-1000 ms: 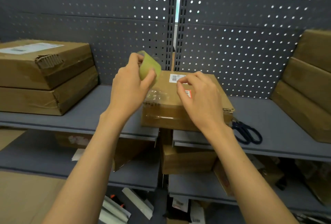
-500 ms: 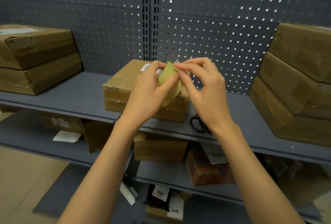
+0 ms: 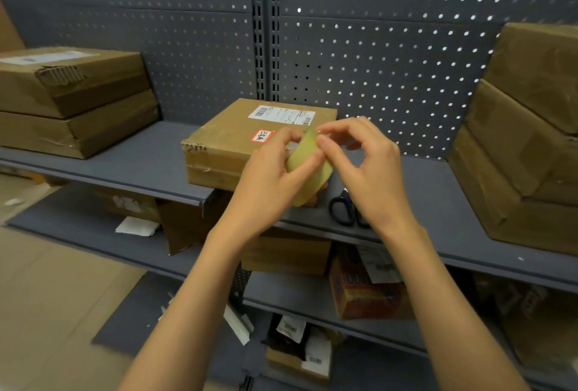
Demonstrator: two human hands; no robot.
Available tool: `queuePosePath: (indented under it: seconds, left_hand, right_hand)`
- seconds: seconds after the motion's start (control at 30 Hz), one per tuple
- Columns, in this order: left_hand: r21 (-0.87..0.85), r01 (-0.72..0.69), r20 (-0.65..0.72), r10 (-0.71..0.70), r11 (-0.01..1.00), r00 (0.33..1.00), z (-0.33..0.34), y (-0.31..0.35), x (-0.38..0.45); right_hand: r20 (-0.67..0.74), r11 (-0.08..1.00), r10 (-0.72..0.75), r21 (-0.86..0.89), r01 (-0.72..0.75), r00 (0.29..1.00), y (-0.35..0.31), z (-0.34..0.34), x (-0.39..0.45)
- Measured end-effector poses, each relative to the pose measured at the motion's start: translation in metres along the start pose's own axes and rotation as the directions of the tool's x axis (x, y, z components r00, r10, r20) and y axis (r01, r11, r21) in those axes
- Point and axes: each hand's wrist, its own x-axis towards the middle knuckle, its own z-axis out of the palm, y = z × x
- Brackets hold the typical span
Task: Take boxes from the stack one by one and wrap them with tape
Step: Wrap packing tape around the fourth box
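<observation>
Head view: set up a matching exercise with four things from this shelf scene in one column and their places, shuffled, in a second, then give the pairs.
Things
1. tape roll
2. scissors
3. labelled box
4. two-box stack

Places
A. at the left end of the shelf
B. flat on the shelf, beside the right hand
C. in the middle of the shelf, behind both hands
D. in the grip of the left hand, with the right hand's fingertips picking at its rim

Pairs: 1-D, 2-B, 3-C, 4-A
</observation>
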Motion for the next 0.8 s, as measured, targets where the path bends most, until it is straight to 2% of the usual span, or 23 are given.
queuePosePath:
  seconds: [0.27,0.37,0.47,0.53,0.63,0.8]
  left_hand:
    - [-0.049,0.069,0.046,-0.067,0.996,0.997,-0.004,-0.008,-0.007]
    - [-0.051,0.085,0.076,-0.081,0.995,0.994,-0.006,-0.01,-0.009]
    - [-0.141,0.121,0.128,-0.103,0.983,0.986,-0.007,-0.008,-0.009]
    - [-0.224,0.166,0.177,-0.127,0.96,0.976,-0.009,-0.005,-0.01]
    - [-0.251,0.202,0.222,-0.147,0.947,0.964,-0.014,-0.004,-0.013]
    - [-0.354,0.284,0.218,-0.217,0.891,0.952,-0.02,-0.001,-0.023]
  right_hand:
    - [0.045,0.993,0.046,0.102,-0.051,0.998,-0.001,0.006,-0.006]
    - [0.059,0.994,0.075,0.081,-0.079,0.995,-0.001,0.01,-0.01]
    - [0.034,0.991,0.132,0.035,-0.133,0.991,0.0,0.013,-0.011]
    - [0.069,0.979,0.182,0.077,-0.187,0.981,0.0,0.014,-0.005]
    - [0.128,0.953,0.248,0.146,-0.266,0.96,-0.001,0.014,0.002]
    - [0.076,0.977,0.188,0.09,-0.195,0.979,-0.008,0.017,-0.001]
